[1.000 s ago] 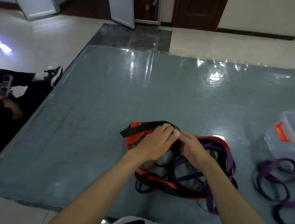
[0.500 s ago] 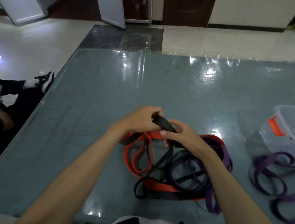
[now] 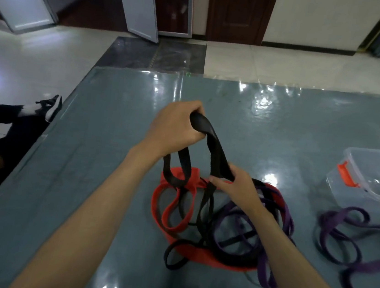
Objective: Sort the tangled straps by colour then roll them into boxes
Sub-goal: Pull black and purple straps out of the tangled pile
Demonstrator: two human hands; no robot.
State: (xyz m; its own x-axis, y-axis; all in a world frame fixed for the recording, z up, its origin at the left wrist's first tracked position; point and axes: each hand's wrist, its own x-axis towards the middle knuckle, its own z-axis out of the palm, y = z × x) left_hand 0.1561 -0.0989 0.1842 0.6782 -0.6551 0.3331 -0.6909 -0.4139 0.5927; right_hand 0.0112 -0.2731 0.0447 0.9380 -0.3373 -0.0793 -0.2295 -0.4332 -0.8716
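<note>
A tangle of straps lies in the middle of the grey-green table [image 3: 98, 180]: red straps [image 3: 163, 214], black ones and purple ones [image 3: 271, 268] looped through each other. My left hand [image 3: 174, 130] grips the top of a black strap [image 3: 215, 147] and holds it up above the pile. My right hand [image 3: 236, 187] pinches the same black strap lower down, just over the red loops. A separate bunch of purple straps [image 3: 348, 247] lies to the right. A clear plastic box [image 3: 378, 181] with an orange latch stands at the far right.
A person in dark clothes sits on the floor left of the table, one shoe [image 3: 53, 108] near the table's edge. Open cabinet doors [image 3: 139, 6] and a dark wooden door [image 3: 236, 10] stand beyond the far edge.
My left hand has risen and pulled the black strap up out of the pile. My right hand has stayed low on the same strap, and the strap now stretches between them.
</note>
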